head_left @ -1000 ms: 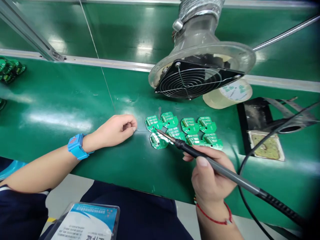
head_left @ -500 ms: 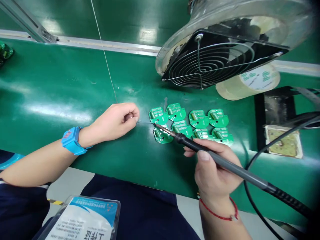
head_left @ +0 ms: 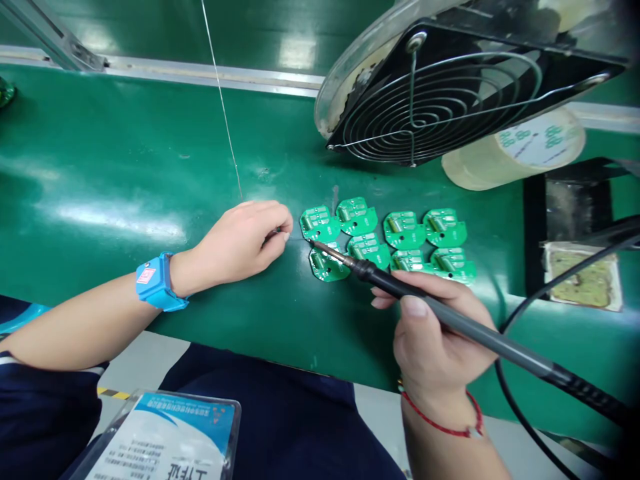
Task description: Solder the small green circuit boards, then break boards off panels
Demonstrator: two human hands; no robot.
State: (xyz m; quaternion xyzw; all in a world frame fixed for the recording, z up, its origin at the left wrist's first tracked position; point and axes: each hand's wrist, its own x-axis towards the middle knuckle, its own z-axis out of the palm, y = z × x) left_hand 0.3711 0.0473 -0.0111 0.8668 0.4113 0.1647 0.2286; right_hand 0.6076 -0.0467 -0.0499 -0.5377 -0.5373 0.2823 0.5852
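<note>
The right hand [head_left: 433, 347] is closed around one soldering iron [head_left: 480, 331], and the left hand [head_left: 240, 243] pinches a thin wire [head_left: 227, 123] between thumb and forefinger. A short length of it shows between those fingertips and the iron's tip, which is at the left edge of the boards. Eight green circuit boards [head_left: 320, 227] lie on the green table [head_left: 115, 180] in two groups of four; their printing is too small to read. The badge [head_left: 175, 433] at the bottom carries 工作证 in large characters, cut by the picture's edge, plus small lines I cannot read. One blue wristband [head_left: 155, 283] has a pale square with illegible red marks. Beyond the boards are one fan [head_left: 420, 120] and one roll [head_left: 475, 160], whose white end bears unreadable green print.
</note>
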